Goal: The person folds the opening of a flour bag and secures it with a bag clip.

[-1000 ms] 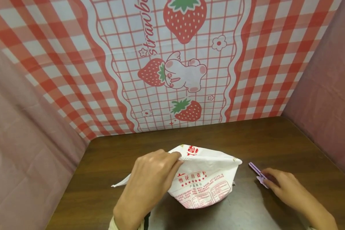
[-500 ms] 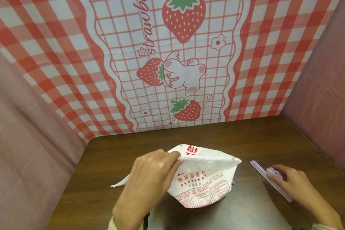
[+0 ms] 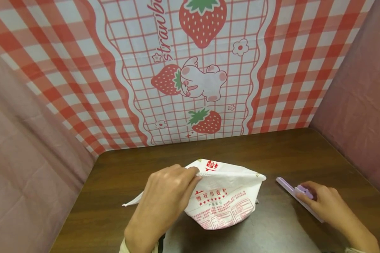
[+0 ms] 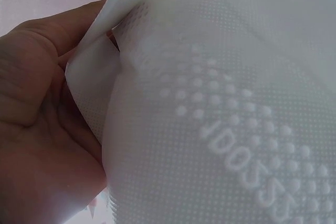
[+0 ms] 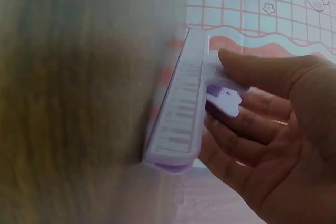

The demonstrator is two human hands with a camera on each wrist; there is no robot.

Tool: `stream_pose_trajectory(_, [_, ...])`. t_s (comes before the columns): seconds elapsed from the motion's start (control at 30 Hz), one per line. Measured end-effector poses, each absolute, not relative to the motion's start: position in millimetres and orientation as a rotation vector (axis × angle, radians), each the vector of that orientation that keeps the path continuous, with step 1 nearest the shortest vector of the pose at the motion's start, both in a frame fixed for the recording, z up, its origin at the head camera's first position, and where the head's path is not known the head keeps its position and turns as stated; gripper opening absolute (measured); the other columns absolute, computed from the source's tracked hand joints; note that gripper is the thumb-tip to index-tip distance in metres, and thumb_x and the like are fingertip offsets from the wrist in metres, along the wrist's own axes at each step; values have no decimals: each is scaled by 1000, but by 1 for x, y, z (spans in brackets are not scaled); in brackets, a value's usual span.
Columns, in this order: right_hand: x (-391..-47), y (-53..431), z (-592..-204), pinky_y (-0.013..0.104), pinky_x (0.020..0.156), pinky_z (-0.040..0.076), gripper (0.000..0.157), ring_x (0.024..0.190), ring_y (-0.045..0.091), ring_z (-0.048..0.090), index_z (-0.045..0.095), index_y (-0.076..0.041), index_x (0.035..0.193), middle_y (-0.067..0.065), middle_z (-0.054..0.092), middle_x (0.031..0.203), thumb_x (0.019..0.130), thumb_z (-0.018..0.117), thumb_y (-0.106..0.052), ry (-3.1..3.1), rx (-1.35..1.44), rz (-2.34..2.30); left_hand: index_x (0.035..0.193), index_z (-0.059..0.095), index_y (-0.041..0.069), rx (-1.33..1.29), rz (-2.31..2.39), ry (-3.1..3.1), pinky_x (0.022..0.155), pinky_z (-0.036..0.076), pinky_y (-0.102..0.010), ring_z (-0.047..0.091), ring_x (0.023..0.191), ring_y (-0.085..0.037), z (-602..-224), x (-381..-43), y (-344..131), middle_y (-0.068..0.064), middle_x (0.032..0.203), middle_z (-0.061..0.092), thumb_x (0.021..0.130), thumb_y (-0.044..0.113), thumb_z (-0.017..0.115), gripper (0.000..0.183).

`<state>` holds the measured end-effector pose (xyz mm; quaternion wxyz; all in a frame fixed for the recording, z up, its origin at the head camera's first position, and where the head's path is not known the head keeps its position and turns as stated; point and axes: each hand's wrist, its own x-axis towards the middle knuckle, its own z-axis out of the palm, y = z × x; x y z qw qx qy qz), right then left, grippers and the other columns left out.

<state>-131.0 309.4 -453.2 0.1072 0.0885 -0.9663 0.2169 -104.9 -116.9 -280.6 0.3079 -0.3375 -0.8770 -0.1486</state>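
A white flour bag with red and pink print stands in the middle of the table, its top folded over. My left hand grips the top edge at its left part; in the left wrist view the white woven cloth fills most of the picture and hides the fingertips. To the right of the bag, apart from it, my right hand pinches a long lilac sealing clip by its short handles. The right wrist view shows the clip's ribbed long bar close to the table, with thumb and fingers on either side of the handles.
The dark wooden table has rounded back corners. A strawberry-print cloth hangs behind it, with pink curtains at both sides. A thin white corner of the bag sticks out left of my left hand.
My right hand has turned the sealing clip, so its whole length and handles now show; a second ago the hand hid much of it. The left hand and bag have stayed in place.
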Motion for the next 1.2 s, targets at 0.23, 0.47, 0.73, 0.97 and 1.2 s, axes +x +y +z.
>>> stream_pose_trajectory(0.23, [-128,304,-451,26,49,38,24,60,2,45,62,-6,100,-3,56,72,84,77,-17,-2795,255,694,83,66,14,-893,-398,-2312,47,37,-23,45,55,-5,-281,-106,-118,10,62,53,89,16,75,11])
stream_pose_trajectory(0.47, [-126,296,-441,24,49,45,26,64,2,57,57,-1,107,7,67,77,93,70,-19,-2638,200,801,81,64,15,-896,-395,-2310,47,37,-23,44,55,-6,-281,-107,-119,10,62,52,89,16,74,14])
stream_pose_trajectory(0.73, [-127,284,-437,11,49,39,42,62,-8,50,63,-4,113,9,70,76,78,84,-10,-2458,307,784,80,62,15,-903,-419,-2312,47,34,-21,41,54,-5,-282,-108,-119,11,62,50,91,16,72,15])
stream_pose_trajectory(0.97, [-127,270,-427,16,50,34,24,56,-2,42,68,-5,96,-8,54,64,78,82,-9,-2388,349,691,79,62,16,-907,-420,-2310,47,33,-21,40,54,-5,-282,-109,-119,10,61,48,92,17,71,16])
stream_pose_trajectory(1.2, [-126,262,-415,16,52,34,25,61,-1,43,58,-5,99,-8,51,69,83,77,-6,-2427,458,672,83,65,15,-907,-410,-2312,48,35,-22,42,54,-6,-281,-108,-119,10,61,50,91,17,73,11])
